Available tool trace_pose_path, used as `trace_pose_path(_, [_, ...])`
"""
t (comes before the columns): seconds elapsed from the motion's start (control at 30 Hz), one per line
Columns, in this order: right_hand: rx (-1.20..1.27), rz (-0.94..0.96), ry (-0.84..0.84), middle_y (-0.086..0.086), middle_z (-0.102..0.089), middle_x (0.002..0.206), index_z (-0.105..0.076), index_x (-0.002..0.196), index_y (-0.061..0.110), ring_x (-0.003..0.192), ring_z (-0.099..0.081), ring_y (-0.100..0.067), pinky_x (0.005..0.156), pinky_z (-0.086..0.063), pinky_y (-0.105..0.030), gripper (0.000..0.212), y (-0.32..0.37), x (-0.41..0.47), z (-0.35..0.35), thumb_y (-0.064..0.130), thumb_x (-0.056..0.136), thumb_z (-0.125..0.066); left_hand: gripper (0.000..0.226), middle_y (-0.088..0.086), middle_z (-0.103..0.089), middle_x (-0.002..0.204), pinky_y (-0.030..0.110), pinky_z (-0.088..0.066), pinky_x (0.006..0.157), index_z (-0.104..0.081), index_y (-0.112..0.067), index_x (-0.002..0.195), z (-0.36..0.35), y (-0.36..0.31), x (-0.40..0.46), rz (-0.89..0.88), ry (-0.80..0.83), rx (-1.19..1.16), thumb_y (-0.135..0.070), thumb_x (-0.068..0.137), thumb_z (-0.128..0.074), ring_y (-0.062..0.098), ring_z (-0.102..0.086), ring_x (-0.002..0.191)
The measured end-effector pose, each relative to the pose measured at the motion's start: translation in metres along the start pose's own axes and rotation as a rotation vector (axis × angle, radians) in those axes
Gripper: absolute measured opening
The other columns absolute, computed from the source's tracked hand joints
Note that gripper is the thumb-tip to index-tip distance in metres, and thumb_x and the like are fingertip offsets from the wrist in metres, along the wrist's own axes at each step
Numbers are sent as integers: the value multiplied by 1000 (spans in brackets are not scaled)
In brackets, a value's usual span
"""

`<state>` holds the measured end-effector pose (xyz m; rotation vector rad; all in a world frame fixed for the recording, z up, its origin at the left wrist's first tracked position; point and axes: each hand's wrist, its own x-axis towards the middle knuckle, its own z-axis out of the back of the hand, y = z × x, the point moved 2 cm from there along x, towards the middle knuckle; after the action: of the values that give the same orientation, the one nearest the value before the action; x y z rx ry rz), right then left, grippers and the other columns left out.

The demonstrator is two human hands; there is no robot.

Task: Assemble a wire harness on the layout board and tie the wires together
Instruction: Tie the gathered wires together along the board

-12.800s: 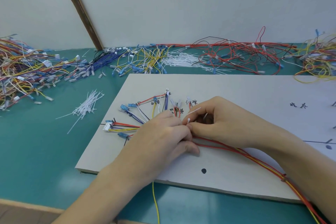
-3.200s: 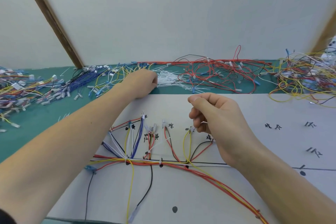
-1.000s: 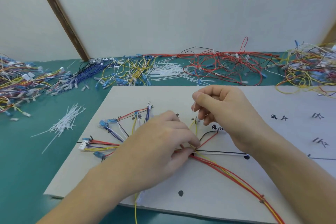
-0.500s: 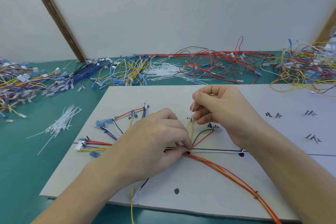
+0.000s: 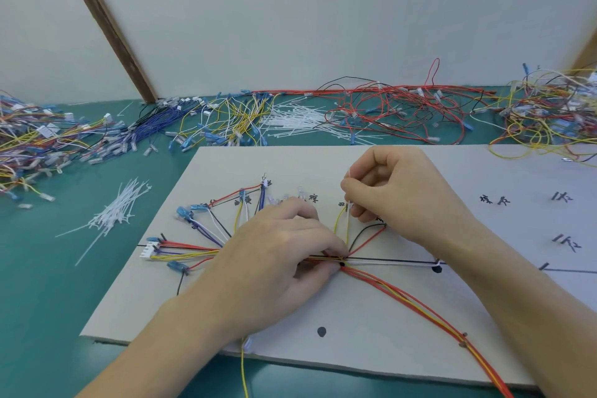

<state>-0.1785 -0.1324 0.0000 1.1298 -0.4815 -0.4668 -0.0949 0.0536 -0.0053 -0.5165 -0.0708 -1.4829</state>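
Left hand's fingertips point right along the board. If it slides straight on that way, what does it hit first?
Likely the wire junction its fingertips already pinch, then the white wire running to the black dot. The left hand looks low on the layout board; depth is uncertain.

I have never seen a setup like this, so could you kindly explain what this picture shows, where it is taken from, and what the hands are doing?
No machine here: a person works with bare hands, and the camera on their head looks forward and down. A pale layout board with drawn lines and labels lies on a green table. Coloured wires fan across the board. The left hand pinches the wires where they meet at a junction. The right hand pinches a thin white strip, apparently a cable tie, above that junction. A loose heap of white cable ties lies left of the board, and piles of spare wires line the table's far edge.
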Motion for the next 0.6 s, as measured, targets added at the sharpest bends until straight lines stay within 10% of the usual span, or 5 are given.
trace_pose_path(0.6, [-122,188,-88,2,-72,63,-68,71,18,56,-74,-15,63,-63,-47,17,11,-10,-6,9,84,-74,38,-23,-71,97,31,-46,94,-64,-31,115,-1,-1,-1,116,-82,-113,-26,83,-83,3,-58,110])
